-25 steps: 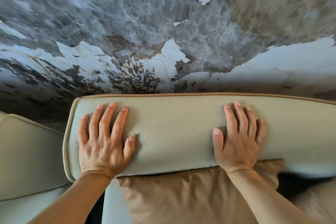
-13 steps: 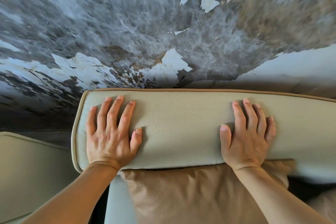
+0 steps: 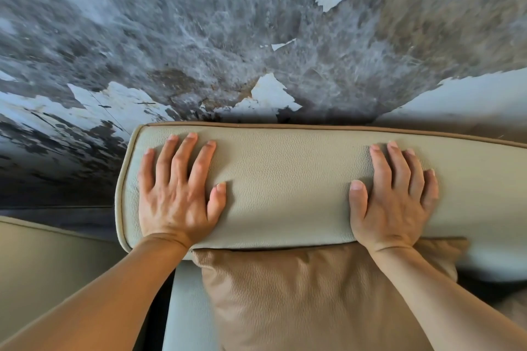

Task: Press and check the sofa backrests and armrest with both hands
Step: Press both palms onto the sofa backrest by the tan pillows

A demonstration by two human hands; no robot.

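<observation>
A cream leather sofa backrest (image 3: pixel 288 185) with tan piping runs across the middle of the head view. My left hand (image 3: pixel 176 194) lies flat on its top near the left end, fingers spread, palm down. My right hand (image 3: pixel 393 199) lies flat further right on the same top, fingers together and pointing away from me. Neither hand holds anything. A second cream cushion or armrest (image 3: pixel 48 262) sits lower at the left, untouched.
A tan leather pillow (image 3: pixel 308 299) leans against the backrest between my forearms. Directly behind the backrest stands a wall (image 3: pixel 228 37) with peeling grey and white paint. A dark gap (image 3: pixel 155 319) separates the two cream sofa sections at lower left.
Both hands stay flat on the backrest top in the same pose. The view has shifted, so the backrest and hands sit further right and slightly higher in frame.
</observation>
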